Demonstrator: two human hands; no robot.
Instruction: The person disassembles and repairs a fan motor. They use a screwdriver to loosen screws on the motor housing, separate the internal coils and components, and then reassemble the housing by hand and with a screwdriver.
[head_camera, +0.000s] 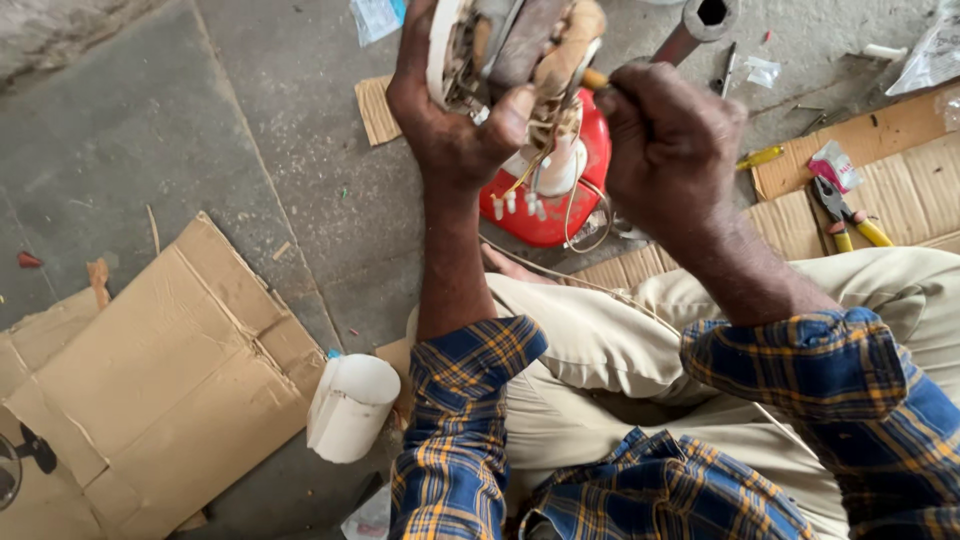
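Plaid sleeves (470, 420) over cardboard-strewn concrete floor (280, 150); left fingers (505, 120) clasp a wired motor (510, 50), right fingers (640, 110) a tool (592, 78).

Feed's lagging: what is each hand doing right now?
Left hand: closed on the motor assembly.
Right hand: closed on a tool handle.

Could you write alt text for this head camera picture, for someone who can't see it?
Seen from above, a seated person's left hand grips a worn appliance part with exposed wires, while the right hand works a small tool into it. Below sit a red base, flattened cardboard and yellow-handled pliers.
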